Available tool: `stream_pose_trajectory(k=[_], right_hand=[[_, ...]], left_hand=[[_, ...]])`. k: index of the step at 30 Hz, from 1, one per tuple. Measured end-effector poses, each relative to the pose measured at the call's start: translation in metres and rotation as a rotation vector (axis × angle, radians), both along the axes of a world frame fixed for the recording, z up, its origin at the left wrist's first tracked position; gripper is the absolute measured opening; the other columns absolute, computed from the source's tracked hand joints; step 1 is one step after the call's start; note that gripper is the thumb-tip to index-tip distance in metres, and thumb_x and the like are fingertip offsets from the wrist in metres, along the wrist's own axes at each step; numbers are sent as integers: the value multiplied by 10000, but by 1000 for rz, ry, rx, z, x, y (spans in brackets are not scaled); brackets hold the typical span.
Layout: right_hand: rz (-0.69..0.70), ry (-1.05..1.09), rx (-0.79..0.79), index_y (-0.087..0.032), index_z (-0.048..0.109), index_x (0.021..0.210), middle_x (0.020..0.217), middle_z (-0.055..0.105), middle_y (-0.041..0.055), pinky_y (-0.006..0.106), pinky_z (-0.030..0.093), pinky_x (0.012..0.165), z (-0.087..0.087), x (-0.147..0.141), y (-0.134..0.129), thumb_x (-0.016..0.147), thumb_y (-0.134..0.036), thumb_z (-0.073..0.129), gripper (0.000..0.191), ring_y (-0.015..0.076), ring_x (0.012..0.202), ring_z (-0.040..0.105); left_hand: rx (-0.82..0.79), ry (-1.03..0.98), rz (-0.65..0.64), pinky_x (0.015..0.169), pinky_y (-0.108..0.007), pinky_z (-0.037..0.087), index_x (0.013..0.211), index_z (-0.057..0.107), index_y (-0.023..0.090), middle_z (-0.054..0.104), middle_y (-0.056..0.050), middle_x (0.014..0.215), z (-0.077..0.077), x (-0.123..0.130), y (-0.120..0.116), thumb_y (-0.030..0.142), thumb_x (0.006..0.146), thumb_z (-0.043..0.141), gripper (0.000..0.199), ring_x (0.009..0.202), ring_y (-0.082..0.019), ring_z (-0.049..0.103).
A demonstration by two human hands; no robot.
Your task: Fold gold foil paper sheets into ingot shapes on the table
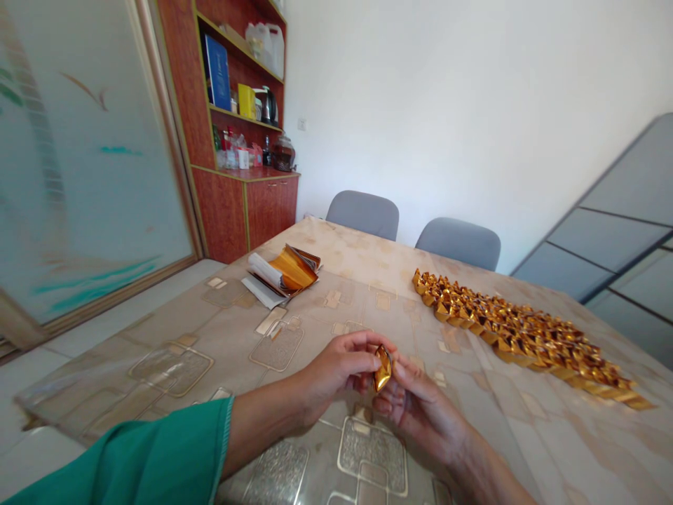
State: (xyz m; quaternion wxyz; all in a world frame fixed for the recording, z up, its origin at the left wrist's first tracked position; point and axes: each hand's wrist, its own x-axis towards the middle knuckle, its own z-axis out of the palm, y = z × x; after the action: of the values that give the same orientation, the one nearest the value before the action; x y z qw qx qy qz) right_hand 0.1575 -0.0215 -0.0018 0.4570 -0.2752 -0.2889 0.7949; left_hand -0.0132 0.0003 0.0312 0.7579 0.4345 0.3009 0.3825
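Observation:
Between my two hands, over the near middle of the table, is a small folded gold foil piece (383, 369). My left hand (341, 366) pinches it from the left with thumb and fingers. From the right, the fingers of my right hand (415, 396) close on its other side. On the right of the table (336, 308) lie long rows of folded gold foil pieces (520, 333), packed close together. A loose stack of gold foil sheets (294, 270), with curled white backing, lies at the left back.
Two grey chairs (364, 213) (460, 242) stand at the table's far edge. Behind to the left is a red-brown cabinet (221, 203) with bottles, a kettle and a jar. A frosted glass door (94, 161) is at the far left, and grey panels (620, 203) lean at the right.

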Motion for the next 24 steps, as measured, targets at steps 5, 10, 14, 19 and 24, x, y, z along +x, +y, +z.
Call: stream_pose_trajectory(k=[5,10,14,19,24], right_hand=[[-11,33,-24,-173,722,930,607,453,-61,202,352,565,3,-2,0,785,-258,801,186,74,550,364],[-22,50,-14,-181,717,867,593,430,-67,210,348,564,7,-5,1,796,-261,792,130,75,541,348],[-21,31,10,-165,714,859,584,429,-68,214,348,573,7,-6,1,789,-276,800,157,77,549,368],[-75,7,26,-159,696,783,562,437,-79,207,329,557,7,-8,2,767,-302,819,190,64,521,359],[-124,-91,91,-163,670,722,541,470,-70,220,309,538,5,-12,4,745,-349,828,245,73,510,378]], left_hand=[[-30,-1,1,605,-233,349,975,715,179,636,-3,775,0,0,0,257,674,706,310,628,-99,509],[-46,-3,-6,599,-222,355,990,718,169,604,13,716,0,0,2,260,700,692,305,587,-79,474],[-2,50,17,578,-218,360,969,719,170,610,10,724,-2,0,3,240,701,680,279,570,-75,466],[56,96,15,574,-225,386,1073,686,182,631,-6,808,-5,0,4,314,743,706,356,586,-84,493],[88,168,47,568,-219,394,961,697,164,639,-8,763,-5,0,5,248,732,700,244,624,-108,536]])
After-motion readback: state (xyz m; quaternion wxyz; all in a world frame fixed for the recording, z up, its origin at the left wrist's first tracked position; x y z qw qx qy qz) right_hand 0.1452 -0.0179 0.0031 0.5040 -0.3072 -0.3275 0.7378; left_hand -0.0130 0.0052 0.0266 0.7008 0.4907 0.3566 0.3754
